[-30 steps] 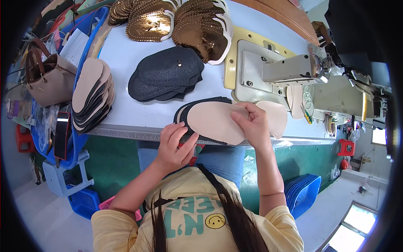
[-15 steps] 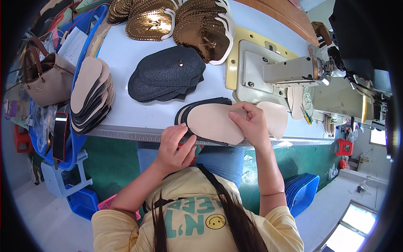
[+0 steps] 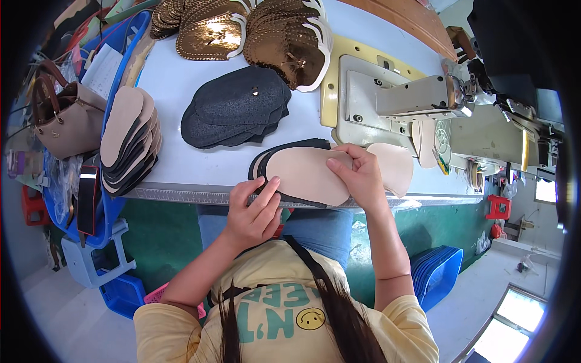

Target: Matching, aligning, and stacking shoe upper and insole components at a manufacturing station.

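Observation:
A beige insole [image 3: 305,175] lies over dark, sole-shaped pieces [image 3: 290,145] at the table's front edge. My right hand [image 3: 360,175] grips its right end, thumb flat on top and fingers behind. At the left end, my left hand [image 3: 254,209] has one fingertip on the beige face and another beside the dark edge; its remaining fingers are bent. Past my right hand, another beige sole-shaped piece [image 3: 393,169] sticks out. Black textured shoe uppers [image 3: 236,106] are stacked behind the insole. Farther left stands a fanned pile of beige and black insoles [image 3: 130,139].
Shiny bronze shoe pieces [image 3: 212,30] with white edging lie at the back. A sewing machine [image 3: 417,100] occupies the right side. A ruler strip [image 3: 181,190] runs along the front edge. A handbag [image 3: 69,112] and a blue bin [image 3: 115,212] are at left, blue basins [image 3: 436,278] below right.
A fingertip of my left hand has moved up onto the insole's left end. My right hand keeps its grip. The whole view has shifted slightly.

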Motion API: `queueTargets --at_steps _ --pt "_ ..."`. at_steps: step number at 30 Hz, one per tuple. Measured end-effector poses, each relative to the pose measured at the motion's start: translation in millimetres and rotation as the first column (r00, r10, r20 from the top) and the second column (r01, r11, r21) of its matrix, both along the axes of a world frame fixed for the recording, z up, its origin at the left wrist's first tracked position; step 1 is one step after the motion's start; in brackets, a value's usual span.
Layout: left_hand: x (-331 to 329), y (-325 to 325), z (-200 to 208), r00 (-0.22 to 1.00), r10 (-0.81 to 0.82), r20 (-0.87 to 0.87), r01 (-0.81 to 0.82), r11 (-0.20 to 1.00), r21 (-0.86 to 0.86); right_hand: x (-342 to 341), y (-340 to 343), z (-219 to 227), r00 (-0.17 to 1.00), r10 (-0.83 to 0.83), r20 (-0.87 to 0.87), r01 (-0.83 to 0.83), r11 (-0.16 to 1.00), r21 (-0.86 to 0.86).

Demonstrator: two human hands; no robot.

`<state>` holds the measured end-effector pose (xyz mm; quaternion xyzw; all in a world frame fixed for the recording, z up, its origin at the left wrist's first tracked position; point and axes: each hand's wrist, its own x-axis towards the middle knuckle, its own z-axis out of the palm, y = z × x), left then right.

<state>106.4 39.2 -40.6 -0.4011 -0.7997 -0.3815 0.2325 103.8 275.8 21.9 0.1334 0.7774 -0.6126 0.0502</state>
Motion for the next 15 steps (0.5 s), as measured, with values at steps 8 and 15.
queueTargets --at_steps 8,15 --pt "1.6 1.8 -1.0 0.999 0.036 0.022 -0.036 0.999 -0.019 6.2 4.3 -5.4 0.997 -0.065 -0.053 0.068 0.996 0.062" --pt "9.0 10.1 0.7 0.983 0.165 -0.085 -0.179 0.963 -0.199 9.7 -7.6 12.8 0.934 0.133 -0.332 0.18 0.629 0.756"
